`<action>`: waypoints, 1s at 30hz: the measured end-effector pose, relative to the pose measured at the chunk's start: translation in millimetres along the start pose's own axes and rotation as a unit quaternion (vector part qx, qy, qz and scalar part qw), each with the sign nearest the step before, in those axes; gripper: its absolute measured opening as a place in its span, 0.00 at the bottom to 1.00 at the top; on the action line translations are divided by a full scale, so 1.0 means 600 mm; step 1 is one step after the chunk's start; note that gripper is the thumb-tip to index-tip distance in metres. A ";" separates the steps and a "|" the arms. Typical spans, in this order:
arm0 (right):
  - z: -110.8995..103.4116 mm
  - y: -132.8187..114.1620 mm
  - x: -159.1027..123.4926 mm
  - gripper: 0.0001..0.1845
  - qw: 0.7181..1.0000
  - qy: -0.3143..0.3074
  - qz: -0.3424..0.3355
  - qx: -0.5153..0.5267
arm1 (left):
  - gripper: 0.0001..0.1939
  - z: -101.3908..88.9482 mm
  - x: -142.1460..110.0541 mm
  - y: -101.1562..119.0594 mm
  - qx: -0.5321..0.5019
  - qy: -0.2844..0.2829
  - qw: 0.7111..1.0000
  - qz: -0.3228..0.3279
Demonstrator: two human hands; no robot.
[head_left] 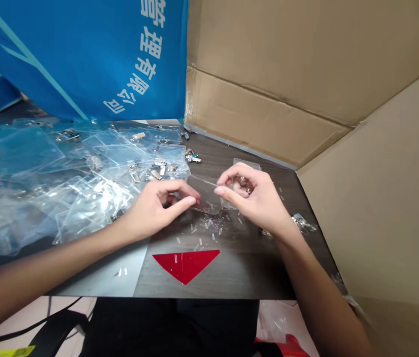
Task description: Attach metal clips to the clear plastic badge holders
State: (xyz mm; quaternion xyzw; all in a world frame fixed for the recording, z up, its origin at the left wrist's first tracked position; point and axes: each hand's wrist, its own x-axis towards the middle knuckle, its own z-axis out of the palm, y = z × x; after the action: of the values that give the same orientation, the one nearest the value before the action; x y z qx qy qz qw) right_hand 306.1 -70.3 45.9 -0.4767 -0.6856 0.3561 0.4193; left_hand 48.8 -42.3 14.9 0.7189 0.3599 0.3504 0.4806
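Between my two hands a clear plastic sleeve (205, 191) is held just above the dark table. My left hand (163, 206) pinches its left edge between thumb and fingers. At its upper right corner, my right hand (256, 196) grips it with thumb and forefinger. Small shiny metal pieces, perhaps clips, show within the curled fingers of my right hand. Below the sleeve lie several tiny clear plastic strips (213, 225), scattered on the tabletop. Another clear sleeve (246, 162) lies partly hidden behind my right hand.
A heap of clear plastic sleeves (83, 193) spreads over the left side, with metal clips (159, 171) on it. More clips (192, 157) lie behind. A red triangular piece (187, 265) is near the front edge. Cardboard (269, 109) and a blue printed panel (94, 54) wall the table.
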 end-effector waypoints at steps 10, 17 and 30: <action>0.091 0.016 -0.014 0.10 0.996 0.068 0.040 0.043 | 0.17 0.010 -0.006 -0.016 -0.310 0.041 0.946 -0.082; 0.077 0.018 -0.036 0.12 0.949 0.128 -0.225 -0.182 | 0.29 -0.009 -0.004 -0.005 -0.427 -0.049 0.887 -0.168; 0.082 0.009 -0.027 0.17 0.999 0.027 -0.032 -0.030 | 0.20 -0.010 -0.008 -0.009 -0.419 0.020 0.889 -0.186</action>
State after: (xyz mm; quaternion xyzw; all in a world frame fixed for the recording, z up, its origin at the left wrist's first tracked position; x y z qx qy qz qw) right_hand 266.4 -88.6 18.1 -0.4769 -0.6991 0.3087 0.4342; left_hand 40.2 -42.2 10.7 0.3633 0.3164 0.3871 0.7861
